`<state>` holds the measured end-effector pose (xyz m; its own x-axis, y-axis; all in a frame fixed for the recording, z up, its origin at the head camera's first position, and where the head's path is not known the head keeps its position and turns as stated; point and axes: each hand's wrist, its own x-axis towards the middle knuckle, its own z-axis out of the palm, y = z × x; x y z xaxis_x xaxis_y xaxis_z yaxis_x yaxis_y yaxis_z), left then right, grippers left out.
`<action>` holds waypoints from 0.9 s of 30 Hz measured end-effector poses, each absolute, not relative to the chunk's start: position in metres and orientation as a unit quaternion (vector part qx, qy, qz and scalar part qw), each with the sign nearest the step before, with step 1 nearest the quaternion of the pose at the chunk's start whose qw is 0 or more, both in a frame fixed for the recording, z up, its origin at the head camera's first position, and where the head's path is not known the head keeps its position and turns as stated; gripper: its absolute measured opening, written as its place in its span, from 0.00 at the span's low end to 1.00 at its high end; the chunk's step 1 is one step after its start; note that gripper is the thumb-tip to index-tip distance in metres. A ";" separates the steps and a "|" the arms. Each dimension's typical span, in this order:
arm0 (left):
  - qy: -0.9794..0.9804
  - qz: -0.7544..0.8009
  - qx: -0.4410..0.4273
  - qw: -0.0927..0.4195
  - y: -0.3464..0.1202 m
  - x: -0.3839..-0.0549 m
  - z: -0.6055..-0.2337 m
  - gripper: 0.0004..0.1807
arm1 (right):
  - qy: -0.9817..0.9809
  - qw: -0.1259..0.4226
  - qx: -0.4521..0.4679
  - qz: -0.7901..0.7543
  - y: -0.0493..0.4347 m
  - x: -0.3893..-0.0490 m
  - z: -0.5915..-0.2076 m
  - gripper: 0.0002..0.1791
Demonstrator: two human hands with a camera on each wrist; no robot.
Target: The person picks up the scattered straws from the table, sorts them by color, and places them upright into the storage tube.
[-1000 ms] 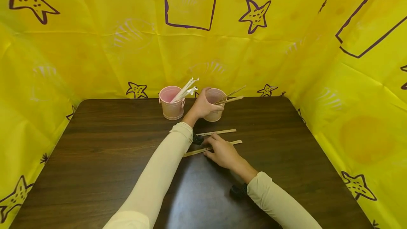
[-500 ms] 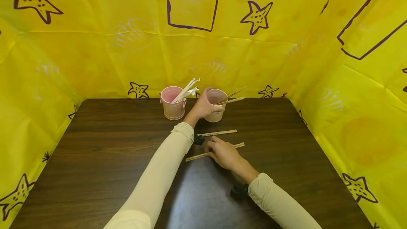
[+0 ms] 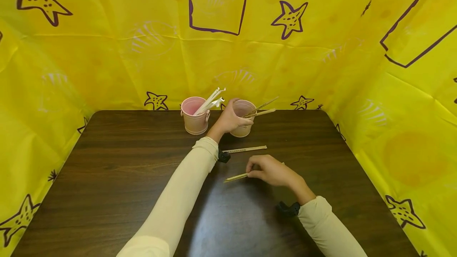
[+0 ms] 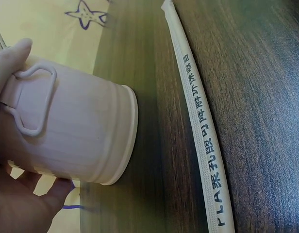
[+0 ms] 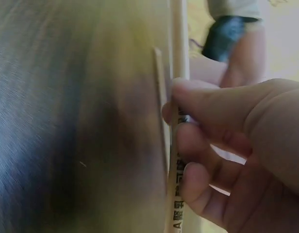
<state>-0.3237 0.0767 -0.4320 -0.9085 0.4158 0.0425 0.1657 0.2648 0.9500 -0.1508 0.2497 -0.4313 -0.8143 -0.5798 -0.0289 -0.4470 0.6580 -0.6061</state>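
Observation:
My left hand (image 3: pixel 228 121) grips the rim of a small pale pink bucket (image 3: pixel 242 131) at the back of the table. Two straws in tan paper wrappers (image 3: pixel 265 112) lean out of it to the right. In the left wrist view the thumb lies near its wire handle (image 4: pixel 51 102). Between thumb and fingers, my right hand (image 3: pixel 274 171) pinches another paper-wrapped straw (image 3: pixel 236 177), just above the table; dark printing shows on its wrapper. One more wrapped straw (image 3: pixel 247 149) lies flat on the wood, between the bucket and my right hand.
Left of the gripped bucket stands a second pink bucket (image 3: pixel 194 125) with several white-wrapped straws (image 3: pixel 208 104). A yellow cloth (image 3: pixel 150 66) with starfish drawings rises behind and beside the dark wooden table (image 3: pixel 118 169). Black camera mounts (image 3: pixel 288 208) sit at the wrists.
My right hand has taken hold of the nearer straw, lifted it off the table and moved it to the right. My left hand has stayed on the bucket.

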 end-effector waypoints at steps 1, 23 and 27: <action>0.790 0.575 0.184 0.108 0.077 -0.324 -0.432 0.62 | 0.903 0.106 -0.275 -0.311 0.253 -0.150 -0.428 0.03; 0.801 0.563 0.173 0.108 0.077 -0.322 -0.430 0.61 | 0.763 -0.257 -0.144 -0.575 0.264 -0.157 -0.381 0.08; 0.798 0.567 0.173 0.112 0.077 -0.323 -0.430 0.60 | 0.668 -0.340 -0.158 -0.643 0.256 -0.164 -0.376 0.09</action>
<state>-0.3228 0.0771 -0.4305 -0.9150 0.4030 0.0168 0.1485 0.2979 0.9430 -0.1644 0.2561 -0.3761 -0.7195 0.2254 0.6569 -0.6477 0.1236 -0.7518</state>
